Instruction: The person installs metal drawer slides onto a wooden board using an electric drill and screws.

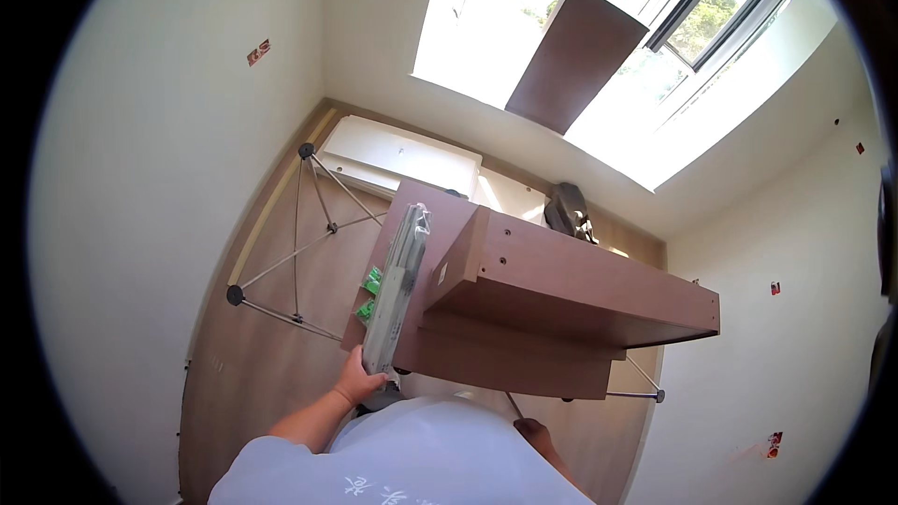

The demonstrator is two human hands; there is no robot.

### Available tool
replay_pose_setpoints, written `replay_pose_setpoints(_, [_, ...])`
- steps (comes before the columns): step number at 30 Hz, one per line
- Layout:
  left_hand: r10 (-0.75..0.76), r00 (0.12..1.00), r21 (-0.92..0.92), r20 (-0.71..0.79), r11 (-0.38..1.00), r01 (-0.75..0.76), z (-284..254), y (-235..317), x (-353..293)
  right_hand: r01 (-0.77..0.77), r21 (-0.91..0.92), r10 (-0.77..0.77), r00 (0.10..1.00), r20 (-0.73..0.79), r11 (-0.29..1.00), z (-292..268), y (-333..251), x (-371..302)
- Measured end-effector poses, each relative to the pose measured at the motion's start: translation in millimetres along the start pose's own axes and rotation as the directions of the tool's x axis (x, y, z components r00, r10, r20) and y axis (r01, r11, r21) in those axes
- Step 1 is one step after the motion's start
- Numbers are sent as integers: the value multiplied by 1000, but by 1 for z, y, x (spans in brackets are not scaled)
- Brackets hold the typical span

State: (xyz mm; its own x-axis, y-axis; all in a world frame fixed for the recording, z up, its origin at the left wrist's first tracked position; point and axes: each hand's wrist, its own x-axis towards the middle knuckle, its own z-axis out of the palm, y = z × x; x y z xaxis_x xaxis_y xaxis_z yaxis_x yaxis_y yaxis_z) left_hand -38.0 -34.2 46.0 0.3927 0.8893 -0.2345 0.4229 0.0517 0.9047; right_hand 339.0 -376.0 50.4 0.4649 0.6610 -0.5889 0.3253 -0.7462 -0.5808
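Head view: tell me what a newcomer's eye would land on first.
Likely the brown unit, filling the middle. The bright window at upper right would compete, with a brown board dark against its glare. Left of the unit, the wrapped bundle stands out, green packets beside it and its near end in the left hand.

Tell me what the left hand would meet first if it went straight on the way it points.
The clear-wrapped bundle, whose near end the left hand is holding. Past that, the brown furniture piece seems next in line, though depth is unclear from this single view.
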Motion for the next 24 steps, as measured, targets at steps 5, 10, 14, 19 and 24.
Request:
replay_pose_setpoints(5, [261, 963, 220, -63, 945, -241, -50, 68, -57, 280, 164, -304, 941, 149, 946, -59, -182, 1])
replay_pose_setpoints(10, [554, 830, 344, -58, 792, -505, -73, 106, -70, 524, 703, -833, 524, 179, 481, -116, -355, -22])
replay_pose_setpoints(14, [664, 717, 341, 213, 637, -691, -59, 154, -50, 440, 881, -907, 421, -29, 176, -116, -404, -32])
replay_pose_setpoints(19, [576, 721, 313, 386, 653, -689, -9, 142, -6, 544, 837, -853, 461, -247, 52, -117, -374, -28])
replay_pose_setpoints(24, [481, 725, 209, 492, 743, -635, 50, 208, 25, 688, 705, -785, 528, -325, 170, -129, -329, -9])
